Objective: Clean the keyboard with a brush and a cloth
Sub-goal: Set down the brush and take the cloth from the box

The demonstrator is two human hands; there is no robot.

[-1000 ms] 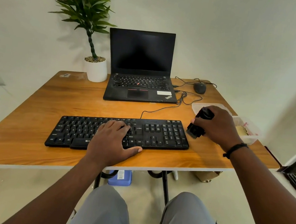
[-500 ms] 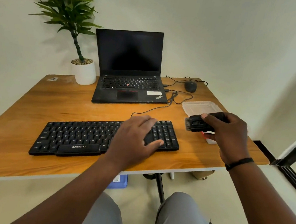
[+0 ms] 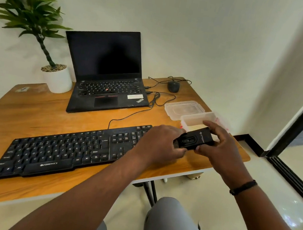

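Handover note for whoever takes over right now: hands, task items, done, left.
Right hand grips the black brush by its rear end, held above the desk's right edge.
Left hand holds the brush's front end, where the bristles are.
Keyboard lies flat on the wooden desk, untouched by either hand.
Open clear container and its lid sit behind the hands; no cloth is clearly visible.
Done: brush picked up.
Left: brush the keys, then wipe with the cloth.

Smooth wooden table (image 3: 37, 115); keyboard (image 3: 69, 148) seemingly matt plastic.
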